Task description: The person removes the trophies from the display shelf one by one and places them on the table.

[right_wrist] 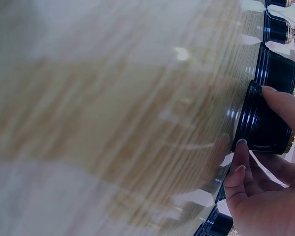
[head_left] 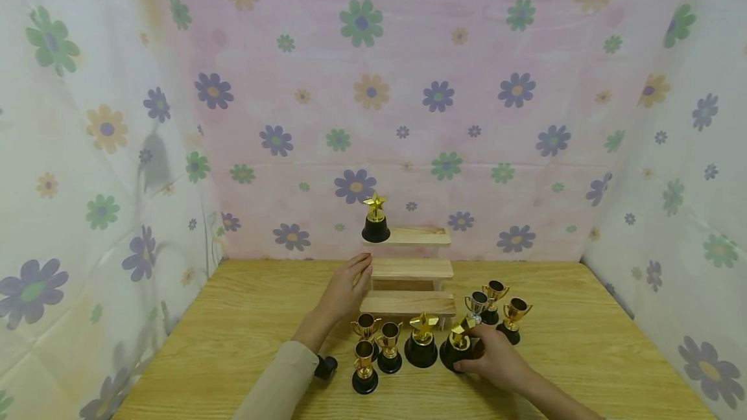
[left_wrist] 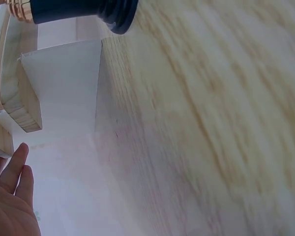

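Observation:
A wooden three-step stand (head_left: 412,269) sits at the back of the table. One gold star trophy (head_left: 375,219) on a black base stands at the left end of its top step. My left hand (head_left: 352,282) lies with straight fingers against the stand's left side, by the middle step; in the left wrist view its fingertips (left_wrist: 14,173) are near the step ends (left_wrist: 20,101). My right hand (head_left: 489,355) grips the black base of another gold star trophy (head_left: 458,344) on the table. The right wrist view shows thumb and finger around that base (right_wrist: 263,120).
Several small trophies stand in front of the stand: gold cups (head_left: 366,327), (head_left: 389,345), (head_left: 364,371), a star trophy (head_left: 421,339), a silver cup (head_left: 477,306) and two gold cups (head_left: 495,295), (head_left: 515,318). Flowered cloth walls (head_left: 373,96) close in the table (head_left: 245,316) on three sides.

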{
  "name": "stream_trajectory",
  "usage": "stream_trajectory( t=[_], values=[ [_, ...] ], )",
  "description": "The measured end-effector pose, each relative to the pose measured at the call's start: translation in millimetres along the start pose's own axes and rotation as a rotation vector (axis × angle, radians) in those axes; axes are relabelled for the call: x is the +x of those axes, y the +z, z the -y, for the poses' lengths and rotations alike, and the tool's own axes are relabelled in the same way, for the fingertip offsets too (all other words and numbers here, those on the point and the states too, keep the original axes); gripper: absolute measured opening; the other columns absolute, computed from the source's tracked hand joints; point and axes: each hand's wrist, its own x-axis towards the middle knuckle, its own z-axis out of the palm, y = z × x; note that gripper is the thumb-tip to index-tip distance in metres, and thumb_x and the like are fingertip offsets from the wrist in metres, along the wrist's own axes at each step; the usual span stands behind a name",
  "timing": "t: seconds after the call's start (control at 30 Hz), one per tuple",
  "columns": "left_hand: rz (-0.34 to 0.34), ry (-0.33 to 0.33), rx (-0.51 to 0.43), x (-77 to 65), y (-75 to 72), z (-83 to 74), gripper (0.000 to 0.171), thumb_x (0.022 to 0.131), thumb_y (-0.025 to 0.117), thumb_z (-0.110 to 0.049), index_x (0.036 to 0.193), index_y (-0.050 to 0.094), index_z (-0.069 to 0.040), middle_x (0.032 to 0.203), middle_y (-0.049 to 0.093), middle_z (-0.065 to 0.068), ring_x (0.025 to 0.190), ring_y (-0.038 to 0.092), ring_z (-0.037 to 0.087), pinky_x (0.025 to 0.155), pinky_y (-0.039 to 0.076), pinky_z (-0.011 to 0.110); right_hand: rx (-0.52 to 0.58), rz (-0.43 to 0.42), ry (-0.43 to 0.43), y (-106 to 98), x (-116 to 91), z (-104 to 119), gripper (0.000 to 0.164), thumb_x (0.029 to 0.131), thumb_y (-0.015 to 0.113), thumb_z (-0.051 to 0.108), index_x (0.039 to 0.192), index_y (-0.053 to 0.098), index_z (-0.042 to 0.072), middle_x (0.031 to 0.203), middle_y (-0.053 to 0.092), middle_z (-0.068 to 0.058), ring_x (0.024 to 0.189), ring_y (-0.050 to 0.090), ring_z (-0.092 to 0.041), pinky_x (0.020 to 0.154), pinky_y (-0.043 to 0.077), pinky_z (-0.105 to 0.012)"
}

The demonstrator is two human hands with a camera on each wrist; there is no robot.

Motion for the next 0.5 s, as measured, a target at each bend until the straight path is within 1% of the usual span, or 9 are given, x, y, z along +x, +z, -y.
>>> stream_trajectory(
  t=[0.2, 0.37, 0.5],
  values=[
    [-0.001, -0.004, -0.001, -0.4, -0.6, -1.8, 0.043, 0.111, 0.049, -0.025, 0.142, 0.058, 0.004, 0.150, 0.054, 0.017, 0.140, 0.049, 0.036, 0.116, 0.040, 0.050, 0.000, 0.004, -0.012, -1.1, -0.7, -2.7, 0.058, 0.078, 0.090, 0.027, 0.118, 0.066, -0.006, 0.104, 0.067, -0.007, 0.079, 0.059, -0.012, 0.065, 0.051, -0.026],
    [-0.008, 0.001, -0.001, -1.1, -0.7, -2.9, 0.042, 0.110, 0.050, -0.023, 0.142, 0.059, 0.003, 0.149, 0.054, 0.017, 0.140, 0.049, 0.036, 0.116, 0.040, 0.049, 0.021, 0.011, -0.008, -3.6, -4.9, -3.3, 0.066, 0.078, 0.090, 0.026, 0.125, 0.062, -0.010, 0.106, 0.066, -0.009, 0.082, 0.061, -0.015, 0.067, 0.053, -0.026],
    [-0.011, 0.000, 0.000, -1.4, -0.7, -3.1, 0.041, 0.110, 0.051, -0.022, 0.141, 0.059, 0.003, 0.149, 0.054, 0.017, 0.140, 0.049, 0.035, 0.117, 0.040, 0.048, 0.057, 0.016, -0.001, -6.7, -8.5, -3.0, 0.068, 0.078, 0.090, 0.024, 0.128, 0.059, -0.011, 0.111, 0.067, -0.013, 0.085, 0.065, -0.020, 0.068, 0.055, -0.026]
  ],
)
